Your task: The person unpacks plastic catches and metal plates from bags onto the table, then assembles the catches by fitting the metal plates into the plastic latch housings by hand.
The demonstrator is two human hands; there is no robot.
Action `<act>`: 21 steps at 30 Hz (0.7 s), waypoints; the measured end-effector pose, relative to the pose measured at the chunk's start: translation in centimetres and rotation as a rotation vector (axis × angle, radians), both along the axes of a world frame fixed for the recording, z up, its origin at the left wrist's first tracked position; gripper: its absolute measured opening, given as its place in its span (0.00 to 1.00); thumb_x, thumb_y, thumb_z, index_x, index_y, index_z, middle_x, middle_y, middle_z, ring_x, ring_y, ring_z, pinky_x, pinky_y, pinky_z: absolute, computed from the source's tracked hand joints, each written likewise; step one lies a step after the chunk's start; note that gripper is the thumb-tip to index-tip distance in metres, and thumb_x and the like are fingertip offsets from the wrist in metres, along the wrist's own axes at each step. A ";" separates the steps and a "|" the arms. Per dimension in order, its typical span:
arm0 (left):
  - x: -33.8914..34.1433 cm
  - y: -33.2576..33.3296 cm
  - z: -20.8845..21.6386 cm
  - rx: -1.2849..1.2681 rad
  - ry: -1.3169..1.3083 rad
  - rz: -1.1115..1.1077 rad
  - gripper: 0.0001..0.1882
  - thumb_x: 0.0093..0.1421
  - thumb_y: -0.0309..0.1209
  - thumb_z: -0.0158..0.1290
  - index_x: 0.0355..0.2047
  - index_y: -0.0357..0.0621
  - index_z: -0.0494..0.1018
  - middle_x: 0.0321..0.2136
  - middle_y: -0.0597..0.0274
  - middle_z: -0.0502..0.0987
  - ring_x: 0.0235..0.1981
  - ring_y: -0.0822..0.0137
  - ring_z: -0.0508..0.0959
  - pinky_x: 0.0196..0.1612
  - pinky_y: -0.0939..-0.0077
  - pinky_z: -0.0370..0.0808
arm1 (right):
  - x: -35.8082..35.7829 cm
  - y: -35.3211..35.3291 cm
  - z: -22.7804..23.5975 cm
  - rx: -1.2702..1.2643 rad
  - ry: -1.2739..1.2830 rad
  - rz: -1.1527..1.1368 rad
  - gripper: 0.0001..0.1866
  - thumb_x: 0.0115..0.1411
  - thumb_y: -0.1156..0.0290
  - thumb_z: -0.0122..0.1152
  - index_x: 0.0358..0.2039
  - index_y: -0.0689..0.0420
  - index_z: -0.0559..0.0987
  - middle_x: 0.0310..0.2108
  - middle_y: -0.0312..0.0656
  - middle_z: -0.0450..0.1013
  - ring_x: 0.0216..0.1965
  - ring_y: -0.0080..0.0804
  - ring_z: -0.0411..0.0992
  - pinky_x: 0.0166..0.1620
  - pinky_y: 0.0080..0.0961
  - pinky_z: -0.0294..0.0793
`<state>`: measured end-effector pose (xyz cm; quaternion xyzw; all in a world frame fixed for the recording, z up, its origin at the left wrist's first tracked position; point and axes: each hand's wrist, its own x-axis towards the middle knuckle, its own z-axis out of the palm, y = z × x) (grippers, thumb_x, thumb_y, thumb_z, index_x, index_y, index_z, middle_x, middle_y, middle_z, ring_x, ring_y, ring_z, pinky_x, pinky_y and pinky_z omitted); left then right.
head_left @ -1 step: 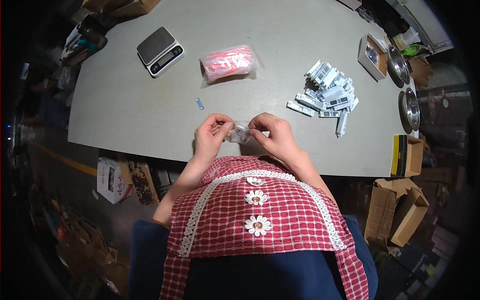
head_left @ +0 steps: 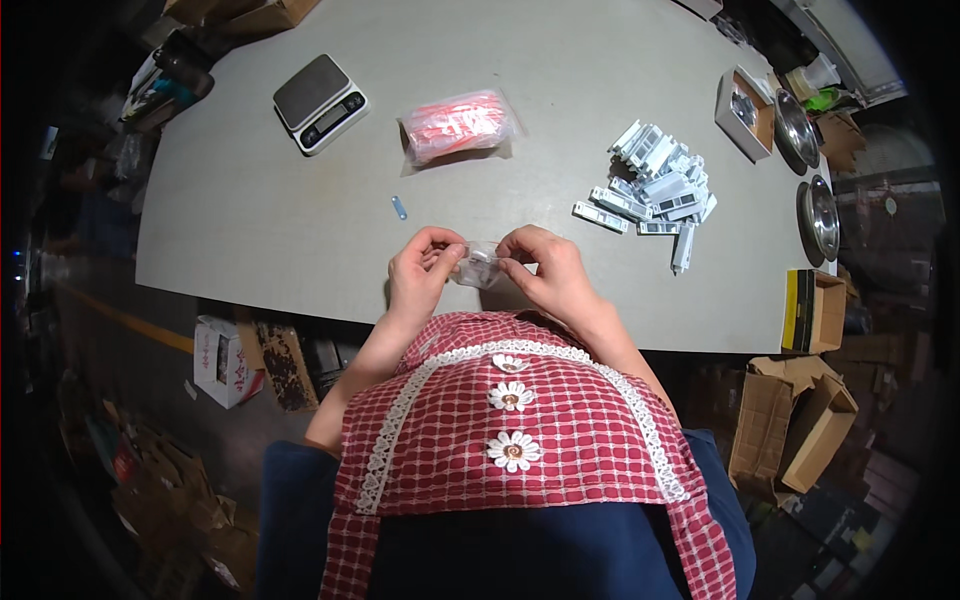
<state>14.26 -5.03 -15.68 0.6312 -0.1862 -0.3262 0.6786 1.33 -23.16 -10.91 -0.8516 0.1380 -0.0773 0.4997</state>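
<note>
Close to the table's near edge, a small clear plastic bag (head_left: 480,268) is stretched between my two hands. My left hand (head_left: 425,268) pinches its left side between thumb and forefinger. On the right side, the thumb and fingers of my right hand (head_left: 548,262) are closed on the bag too. Something greyish shows through the plastic, too small to name. Just beyond my left hand lies a small blue-grey strip (head_left: 399,207). To the right is a pile of grey-white rectangular parts (head_left: 660,185) with dark windows.
A clear pack with red-edged contents (head_left: 458,127) lies farther off on the grey table (head_left: 300,220). Left of it stands a digital scale (head_left: 320,105). Along the right edge are a small white box (head_left: 738,125), metal bowls (head_left: 822,218) and an open carton (head_left: 827,312).
</note>
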 end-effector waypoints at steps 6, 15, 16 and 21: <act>0.4 -0.8 2.1 0.099 -0.734 -0.039 0.03 0.62 0.23 0.59 0.37 0.37 0.78 0.33 0.62 0.81 0.33 0.71 0.80 0.37 0.77 0.76 | 1.1 1.2 0.5 -0.115 -0.201 0.024 0.17 0.58 0.72 0.64 0.47 0.62 0.74 0.43 0.54 0.75 0.46 0.55 0.75 0.49 0.42 0.75; -0.1 -0.6 1.4 0.099 -0.556 -0.044 0.05 0.61 0.27 0.61 0.36 0.39 0.80 0.32 0.58 0.83 0.30 0.66 0.82 0.33 0.74 0.76 | 1.3 1.3 0.5 -0.254 -0.173 0.088 0.07 0.61 0.72 0.62 0.38 0.60 0.76 0.35 0.48 0.75 0.40 0.49 0.74 0.47 0.41 0.70; -0.1 -0.5 1.3 0.091 -0.505 -0.044 0.06 0.62 0.27 0.62 0.37 0.39 0.80 0.32 0.58 0.83 0.29 0.67 0.82 0.33 0.74 0.77 | 1.4 1.3 0.7 -0.248 -0.168 0.093 0.06 0.62 0.72 0.61 0.37 0.59 0.76 0.34 0.47 0.75 0.40 0.49 0.74 0.47 0.40 0.70; 0.1 -0.5 1.4 0.116 -0.552 -0.074 0.06 0.62 0.28 0.62 0.37 0.39 0.80 0.32 0.57 0.83 0.30 0.66 0.82 0.33 0.74 0.78 | 1.5 1.4 0.2 -0.319 -0.202 0.100 0.07 0.58 0.73 0.62 0.35 0.60 0.76 0.33 0.48 0.74 0.38 0.48 0.73 0.45 0.40 0.70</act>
